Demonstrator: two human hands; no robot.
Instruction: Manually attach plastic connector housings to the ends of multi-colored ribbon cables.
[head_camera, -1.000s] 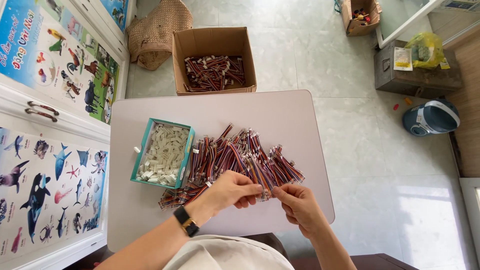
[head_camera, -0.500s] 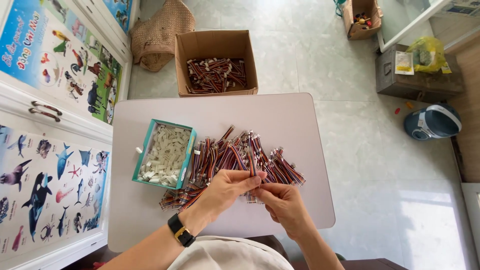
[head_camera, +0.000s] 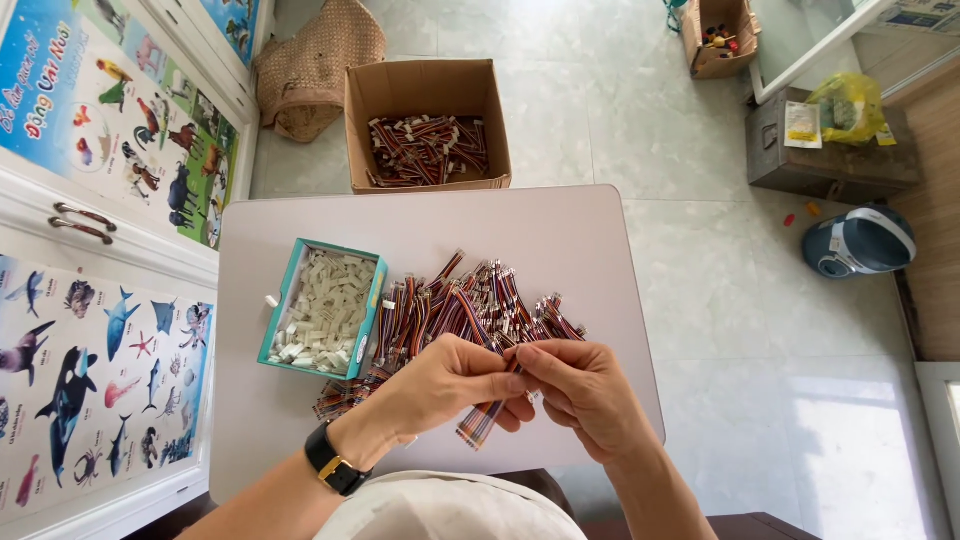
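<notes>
Ribbon cable (head_camera: 485, 415) is pinched between left hand (head_camera: 445, 385) and right hand (head_camera: 580, 395), both grips closed on it; loose cables (head_camera: 460, 305) are heaped just beyond on the tabletop (head_camera: 300, 420), within reach.

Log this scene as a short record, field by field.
left hand: pinching a striped wire bundle, black watch on wrist
right hand: gripping the same bundle's upper end
table: pale, holds a pile of wire bundles
teal box: white connectors inside, left of pile
cardboard box: on floor beyond table, more wire bundles
</notes>
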